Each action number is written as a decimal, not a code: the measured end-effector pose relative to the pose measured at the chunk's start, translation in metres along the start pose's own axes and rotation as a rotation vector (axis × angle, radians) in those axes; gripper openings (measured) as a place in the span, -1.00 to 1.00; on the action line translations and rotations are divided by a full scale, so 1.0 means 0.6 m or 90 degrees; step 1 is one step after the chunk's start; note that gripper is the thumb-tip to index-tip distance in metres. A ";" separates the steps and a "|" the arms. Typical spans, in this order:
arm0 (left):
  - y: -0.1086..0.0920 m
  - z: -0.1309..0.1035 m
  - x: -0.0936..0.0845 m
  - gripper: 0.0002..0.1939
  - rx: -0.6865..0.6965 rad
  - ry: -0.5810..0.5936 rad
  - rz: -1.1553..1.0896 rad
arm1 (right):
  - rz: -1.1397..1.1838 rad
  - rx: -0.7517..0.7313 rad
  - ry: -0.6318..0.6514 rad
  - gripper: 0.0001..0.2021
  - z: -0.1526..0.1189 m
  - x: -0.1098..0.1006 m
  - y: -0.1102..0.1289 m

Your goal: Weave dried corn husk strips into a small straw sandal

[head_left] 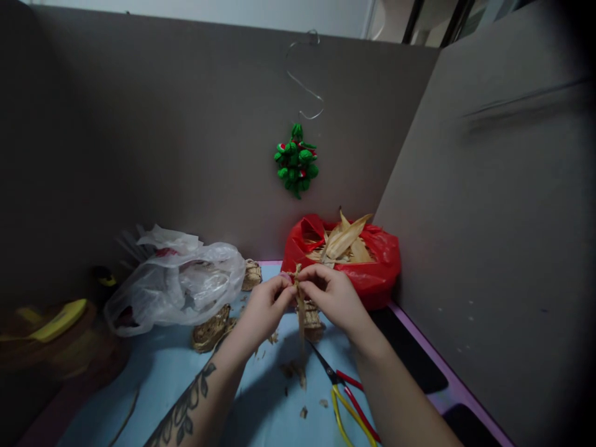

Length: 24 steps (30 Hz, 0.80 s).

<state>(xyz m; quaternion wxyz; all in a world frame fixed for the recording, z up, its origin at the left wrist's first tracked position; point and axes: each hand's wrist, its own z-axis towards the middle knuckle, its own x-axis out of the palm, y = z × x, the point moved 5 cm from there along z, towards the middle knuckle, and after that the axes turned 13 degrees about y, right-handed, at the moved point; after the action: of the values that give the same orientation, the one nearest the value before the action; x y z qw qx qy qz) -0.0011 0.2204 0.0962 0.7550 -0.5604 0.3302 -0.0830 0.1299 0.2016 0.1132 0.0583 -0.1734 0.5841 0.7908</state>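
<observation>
Left forearm (209,382) noted nearest, over blue table (274,428) | clear plastic bag (186,285) placed at left | woven piece (207,334) laid beside it | dried strip (301,316) hung above table, upper end pinched by grips of left hand (270,304) and right hand (338,298) | red bag (386,261) set behind

This looks like a craft desk (261,403) by grey walls (186,124): I see tools (331,374), dry leaves (347,239) and a strip (301,316).

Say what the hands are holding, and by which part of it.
The left hand and right hand both pinch a dry tan strip near its upper end; the rest hangs below them.
</observation>
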 end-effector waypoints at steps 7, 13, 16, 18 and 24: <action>0.006 0.001 -0.002 -0.79 0.016 -0.010 0.073 | -0.096 -0.029 -0.020 -0.87 0.002 0.005 0.004; 0.002 -0.005 -0.002 -0.82 0.020 -0.036 0.152 | -0.107 -0.042 -0.032 -0.86 0.001 0.009 0.002; -0.001 -0.007 -0.004 -0.82 0.028 -0.050 0.169 | -0.092 -0.050 -0.034 -0.86 0.001 0.010 0.001; -0.001 -0.008 -0.005 -0.83 0.029 -0.052 0.173 | -0.078 -0.051 -0.024 -0.86 0.002 0.012 -0.001; -0.002 -0.011 -0.007 -0.84 0.023 -0.065 0.186 | 0.015 -0.006 -0.003 -0.91 0.003 0.016 -0.013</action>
<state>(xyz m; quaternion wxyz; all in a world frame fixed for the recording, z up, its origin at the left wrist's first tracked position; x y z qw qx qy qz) -0.0080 0.2170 0.0981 0.7847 -0.4964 0.3679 0.0501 0.1229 0.2048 0.1032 0.0495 -0.1645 0.5820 0.7949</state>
